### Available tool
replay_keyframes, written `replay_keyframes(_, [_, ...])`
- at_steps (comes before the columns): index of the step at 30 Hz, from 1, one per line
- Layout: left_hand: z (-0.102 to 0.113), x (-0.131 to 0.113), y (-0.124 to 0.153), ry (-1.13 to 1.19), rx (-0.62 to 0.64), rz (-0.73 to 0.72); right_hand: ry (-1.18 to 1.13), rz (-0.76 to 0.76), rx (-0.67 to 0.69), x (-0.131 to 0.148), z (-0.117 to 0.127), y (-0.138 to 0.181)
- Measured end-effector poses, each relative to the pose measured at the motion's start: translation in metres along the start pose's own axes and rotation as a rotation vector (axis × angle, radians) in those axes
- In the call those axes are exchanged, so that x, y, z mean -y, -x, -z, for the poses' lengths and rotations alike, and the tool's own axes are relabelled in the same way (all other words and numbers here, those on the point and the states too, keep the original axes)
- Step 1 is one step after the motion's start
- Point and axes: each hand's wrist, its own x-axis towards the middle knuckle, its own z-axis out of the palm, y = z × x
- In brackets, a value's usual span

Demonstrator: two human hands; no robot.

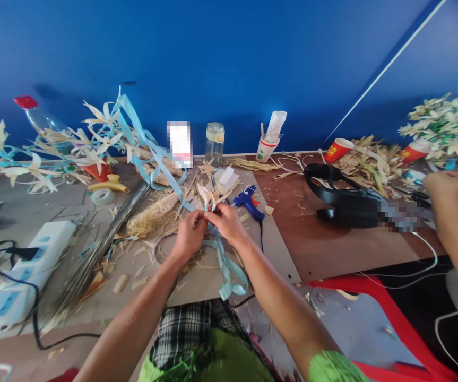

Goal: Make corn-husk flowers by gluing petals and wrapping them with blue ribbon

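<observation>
My left hand [189,233] and my right hand [225,223] meet at the middle of the table, both pinching the base of a small cream straw flower [209,195]. A light blue ribbon [224,260] runs from between my fingers, loops down toward my lap, and also stretches up left to a cluster of finished flowers [89,143]. A dried corn cob [153,212] lies just left of my hands. A blue glue gun [248,201] rests just right of them.
A white power strip [17,265] with black cables sits at left, beside a bundle of thin wires [105,239]. Tape roll [102,196], jar [215,140], paper cups [266,148] stand behind. A black headset [344,201] lies right; another person's arm [455,223] reaches in there.
</observation>
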Motion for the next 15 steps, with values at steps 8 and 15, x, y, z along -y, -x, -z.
replay_keyframes(8, [0.0007, -0.0009, 0.0019, -0.017, 0.021, 0.030, 0.307, 0.132, -0.028, 0.0023, 0.0021, 0.0023])
replay_keyframes(15, [-0.0020, 0.0040, 0.0022, -0.042, -0.005, 0.036, 0.416, 0.106, -0.076, -0.0004, 0.0023, 0.0011])
